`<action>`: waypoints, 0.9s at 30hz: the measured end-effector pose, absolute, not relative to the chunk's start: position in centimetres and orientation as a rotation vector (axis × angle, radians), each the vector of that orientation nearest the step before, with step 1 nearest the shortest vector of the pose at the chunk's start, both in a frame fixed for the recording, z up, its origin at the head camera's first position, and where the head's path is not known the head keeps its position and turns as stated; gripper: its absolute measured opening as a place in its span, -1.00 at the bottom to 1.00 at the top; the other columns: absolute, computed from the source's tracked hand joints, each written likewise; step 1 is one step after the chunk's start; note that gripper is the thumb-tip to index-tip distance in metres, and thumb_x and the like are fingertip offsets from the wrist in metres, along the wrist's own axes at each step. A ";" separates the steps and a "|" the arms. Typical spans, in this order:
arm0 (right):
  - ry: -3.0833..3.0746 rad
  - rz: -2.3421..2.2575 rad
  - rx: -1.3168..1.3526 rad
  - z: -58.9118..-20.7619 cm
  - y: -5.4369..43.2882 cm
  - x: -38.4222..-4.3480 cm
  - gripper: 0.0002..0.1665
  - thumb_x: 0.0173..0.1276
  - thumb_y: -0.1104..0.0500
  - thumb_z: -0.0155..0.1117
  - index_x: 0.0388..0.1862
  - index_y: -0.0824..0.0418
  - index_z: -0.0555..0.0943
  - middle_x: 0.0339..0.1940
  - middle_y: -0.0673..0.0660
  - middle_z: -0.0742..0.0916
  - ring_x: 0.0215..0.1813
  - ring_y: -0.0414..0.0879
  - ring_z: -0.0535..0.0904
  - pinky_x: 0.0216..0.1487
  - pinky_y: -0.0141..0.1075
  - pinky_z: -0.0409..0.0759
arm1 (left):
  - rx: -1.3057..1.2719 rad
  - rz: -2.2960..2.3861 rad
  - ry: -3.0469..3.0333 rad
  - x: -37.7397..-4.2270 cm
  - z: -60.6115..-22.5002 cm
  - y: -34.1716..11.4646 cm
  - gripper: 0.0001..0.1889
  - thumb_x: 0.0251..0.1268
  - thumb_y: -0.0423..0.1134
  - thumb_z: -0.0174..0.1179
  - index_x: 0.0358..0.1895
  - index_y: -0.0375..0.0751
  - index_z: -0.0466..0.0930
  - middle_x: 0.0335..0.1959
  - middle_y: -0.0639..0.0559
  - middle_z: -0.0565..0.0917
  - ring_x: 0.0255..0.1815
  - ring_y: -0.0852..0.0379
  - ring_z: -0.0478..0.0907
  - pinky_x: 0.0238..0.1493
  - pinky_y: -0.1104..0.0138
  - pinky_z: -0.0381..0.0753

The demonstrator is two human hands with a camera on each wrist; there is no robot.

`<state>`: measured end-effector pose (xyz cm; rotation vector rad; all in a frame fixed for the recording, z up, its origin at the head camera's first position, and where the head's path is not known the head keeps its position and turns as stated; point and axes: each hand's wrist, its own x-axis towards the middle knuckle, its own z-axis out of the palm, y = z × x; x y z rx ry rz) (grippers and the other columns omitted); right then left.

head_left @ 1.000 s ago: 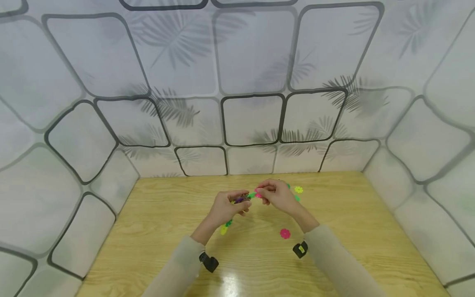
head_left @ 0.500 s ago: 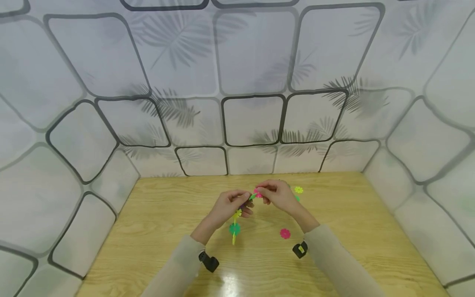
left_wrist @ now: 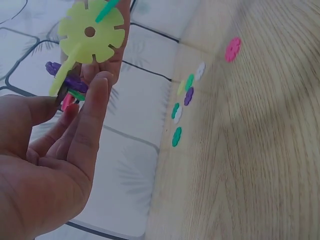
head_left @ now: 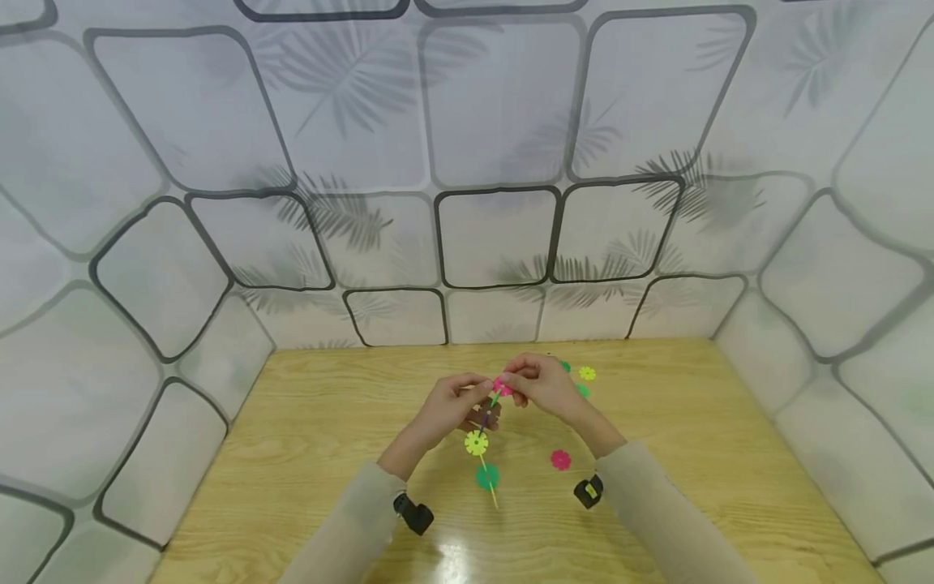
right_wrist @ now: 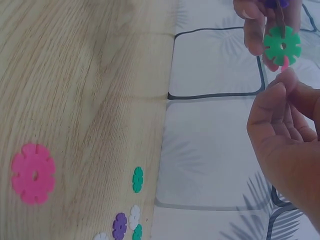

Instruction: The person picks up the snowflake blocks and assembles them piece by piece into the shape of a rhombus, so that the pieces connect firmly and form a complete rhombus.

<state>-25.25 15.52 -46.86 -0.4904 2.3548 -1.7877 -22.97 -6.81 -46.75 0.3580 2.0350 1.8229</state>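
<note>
A chain (head_left: 477, 444) of flower-shaped discs hangs between the person's hands, clear of the table (head_left: 350, 454). At its upper end a pink disc (head_left: 500, 387) is in the grip of the right hand (head_left: 543, 384), pinched between thumb and forefinger. Those fingertips cover most of it; seen from the right wrist, only a sliver shows, meeting the rim of a green disc (right_wrist: 272, 49). I can't make out whether it is slotted in or merely touching.

The left hand (head_left: 447, 405) grasps the chain a little lower, its thumb against a dark piece (left_wrist: 62, 92) whose shape is mostly lost among the fingers. A purple piece (left_wrist: 76, 82) beside it is partly covered too. Below, in plainer sight, come a yellow disc (left_wrist: 106, 41), a teal disc (head_left: 481, 478) and, at the tail, a yellow piece (head_left: 494, 498) turned so nearly edge-on that it looks like a stick.

On the table, a loose pink disc (head_left: 560, 460) lies apart, near the right sleeve (head_left: 657, 503). Farther back is a scatter of others: a loose yellow disc (head_left: 587, 373) shows whole from above, while a green one (head_left: 583, 391) is partly behind the right hand. From the left wrist I can also pick out white discs (left_wrist: 200, 71) and a loose purple disc (left_wrist: 188, 96); the right wrist view cuts this group off at its lower edge. Behind stands a pale patterned wall (head_left: 496, 235).
</note>
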 end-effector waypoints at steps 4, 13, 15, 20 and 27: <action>2.344 -1.794 -0.490 -47.1 15.4 -25.3 -0.79 0.58 0.16 0.32 -0.09 0.33 0.67 -0.51 0.26 0.72 -0.52 -0.12 0.61 -0.44 -0.33 0.63 | 0.390 1.827 2.015 -22.8 -46.5 -6.5 -0.62 0.68 -0.04 0.11 0.22 -0.28 0.63 -0.22 -0.20 0.85 -0.33 0.02 0.85 -0.30 0.18 0.85; 2.382 -1.780 -0.522 -46.8 15.4 -24.9 -0.74 0.64 0.15 0.23 -0.06 0.36 0.67 -0.51 0.02 0.69 -0.50 -0.18 0.60 -0.41 -0.31 0.66 | 0.404 1.861 1.980 -22.9 -46.6 -6.3 -0.67 0.70 -0.13 0.08 0.18 -0.34 0.59 -0.27 -0.09 0.85 -0.40 0.05 0.84 -0.31 0.09 0.85; 2.409 -1.775 -0.530 -46.7 15.6 -24.8 -0.72 0.66 0.14 0.21 -0.05 0.37 0.67 -0.48 0.02 0.69 -0.48 -0.20 0.60 -0.39 -0.30 0.68 | 0.397 1.871 1.989 -22.9 -46.5 -6.3 -0.68 0.70 -0.13 0.09 0.18 -0.33 0.59 -0.29 -0.06 0.84 -0.42 0.06 0.83 -0.33 0.10 0.85; 2.502 -1.746 -0.515 -46.8 16.7 -24.9 -0.71 0.65 0.12 0.22 -0.09 0.35 0.69 -0.47 0.02 0.70 -0.49 -0.20 0.61 -0.37 -0.20 0.72 | 0.367 1.875 2.020 -22.9 -46.6 -6.4 -0.67 0.69 -0.13 0.10 0.23 -0.31 0.59 -0.28 -0.06 0.84 -0.43 0.06 0.83 -0.35 0.12 0.85; 2.584 -1.705 -0.407 -48.0 18.8 -25.3 -0.74 0.64 0.13 0.23 -0.07 0.33 0.71 -0.45 0.01 0.72 -0.48 -0.11 0.63 -0.35 -0.17 0.75 | 0.356 1.883 2.031 -23.0 -46.7 -6.4 -0.68 0.69 -0.14 0.09 0.22 -0.29 0.59 -0.30 -0.03 0.83 -0.43 0.03 0.83 -0.35 0.11 0.85</action>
